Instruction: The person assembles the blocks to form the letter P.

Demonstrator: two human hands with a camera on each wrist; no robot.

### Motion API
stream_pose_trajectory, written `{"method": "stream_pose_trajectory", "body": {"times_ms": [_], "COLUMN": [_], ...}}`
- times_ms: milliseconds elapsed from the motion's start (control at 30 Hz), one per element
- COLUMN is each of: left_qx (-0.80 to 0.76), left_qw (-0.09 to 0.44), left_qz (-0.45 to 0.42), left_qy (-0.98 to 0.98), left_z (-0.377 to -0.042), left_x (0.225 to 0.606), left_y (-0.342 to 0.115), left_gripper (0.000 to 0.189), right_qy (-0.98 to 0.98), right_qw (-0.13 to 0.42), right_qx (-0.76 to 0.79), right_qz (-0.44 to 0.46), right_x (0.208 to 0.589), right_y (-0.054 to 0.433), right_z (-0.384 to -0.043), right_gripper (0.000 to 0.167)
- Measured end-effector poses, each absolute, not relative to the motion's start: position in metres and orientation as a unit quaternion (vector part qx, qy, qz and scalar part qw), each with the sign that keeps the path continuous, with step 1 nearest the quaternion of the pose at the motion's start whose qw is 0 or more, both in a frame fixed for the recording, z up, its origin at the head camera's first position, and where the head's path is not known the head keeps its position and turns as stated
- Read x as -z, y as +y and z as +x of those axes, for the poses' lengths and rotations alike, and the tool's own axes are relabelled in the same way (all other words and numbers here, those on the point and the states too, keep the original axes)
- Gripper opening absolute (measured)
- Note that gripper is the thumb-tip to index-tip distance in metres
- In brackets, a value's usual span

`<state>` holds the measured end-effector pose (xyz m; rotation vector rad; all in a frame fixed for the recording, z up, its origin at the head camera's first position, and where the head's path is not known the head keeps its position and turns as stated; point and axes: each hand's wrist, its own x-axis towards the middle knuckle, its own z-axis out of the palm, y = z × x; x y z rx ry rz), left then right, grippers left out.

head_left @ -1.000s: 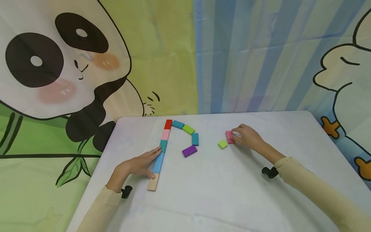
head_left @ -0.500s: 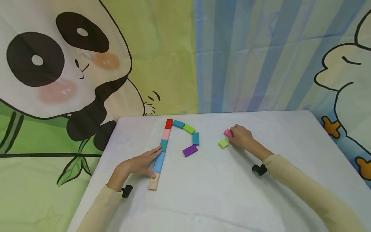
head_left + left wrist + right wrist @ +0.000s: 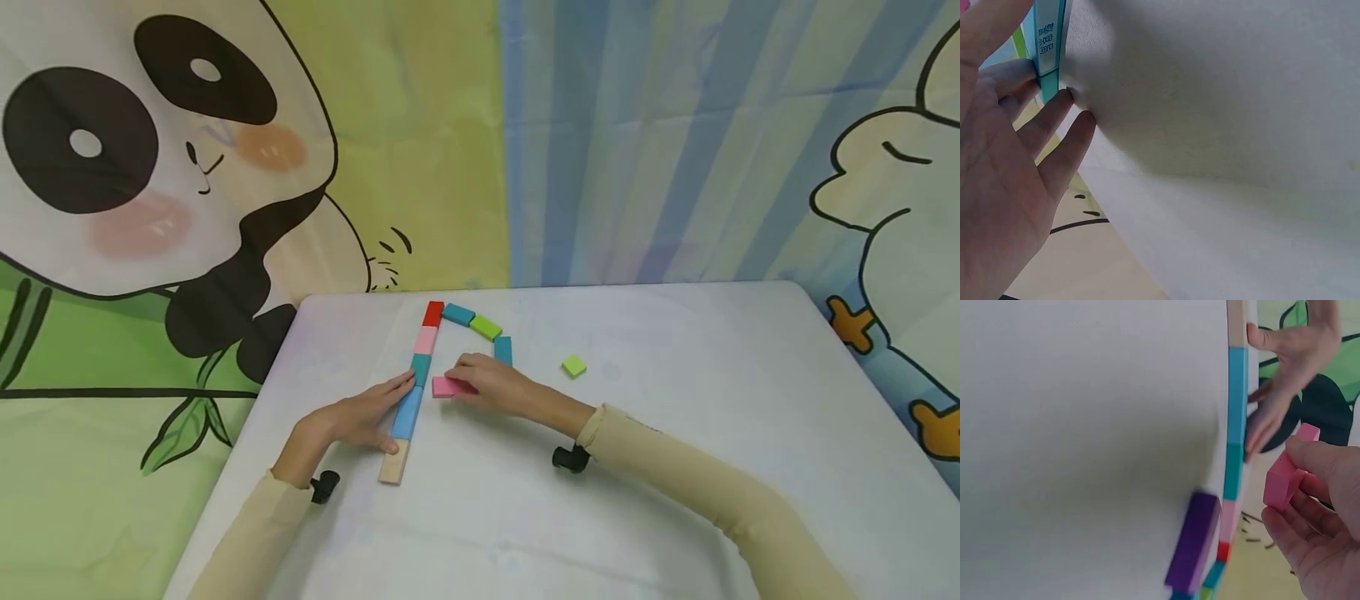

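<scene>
A straight row of blocks runs across the table: red [image 3: 433, 313], pale pink [image 3: 425, 339], teal [image 3: 421, 369], light blue [image 3: 407, 414] and bare wood [image 3: 394, 463]. My left hand [image 3: 352, 421] lies along its left side, fingertips by the teal block and thumb at the wooden one. With thumb and fingers my right hand [image 3: 498, 387] pinches a bright pink block [image 3: 1282, 478], held just right of the row. The purple block [image 3: 1191, 544] shows in the right wrist view; in the head view the right hand hides it.
From the red end, a blue block [image 3: 459, 314], a green block [image 3: 486, 327] and another blue block [image 3: 503, 350] curve to the right. A lime block [image 3: 573, 367] lies alone farther right on the white table [image 3: 675, 350]. A printed cloth [image 3: 420, 150] hangs behind.
My right hand has picked up the bright pink block and carried it left, from beside the lime block to near the row. The left hand stays by the row.
</scene>
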<state>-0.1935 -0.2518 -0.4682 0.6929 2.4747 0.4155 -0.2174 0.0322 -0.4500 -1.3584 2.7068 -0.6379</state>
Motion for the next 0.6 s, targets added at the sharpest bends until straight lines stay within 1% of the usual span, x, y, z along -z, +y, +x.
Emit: {"method": "stream_pose_trajectory", "body": {"times_ms": [100,167,333,600], "left_qx": [-0.159,-0.162,-0.167,-0.169], "left_qw": [0.266,0.269,0.273,0.272], "left_qz": [0.261,0.260,0.250,0.248], "left_qy": [0.914,0.913,0.914,0.914], "left_z": [-0.193,-0.194,-0.193,-0.193], "left_x": [0.467,0.466,0.466,0.466], "left_y": [-0.254,-0.252,-0.251,-0.251], "left_gripper": [0.113,0.112,0.112,0.113], "right_qy": [0.871,0.873,0.883,0.891], "right_qw": [0.030,0.038,0.058,0.046], "right_qx": [0.207,0.200,0.177,0.154], "right_qz": [-0.445,-0.443,-0.430,-0.425], "right_x": [0.460,0.465,0.471,0.482], "right_y": [0.011,0.007,0.005,0.011], "right_z": [-0.217,-0.216,-0.215,-0.220], "right_gripper": [0.040,0.040,0.040,0.040]}}
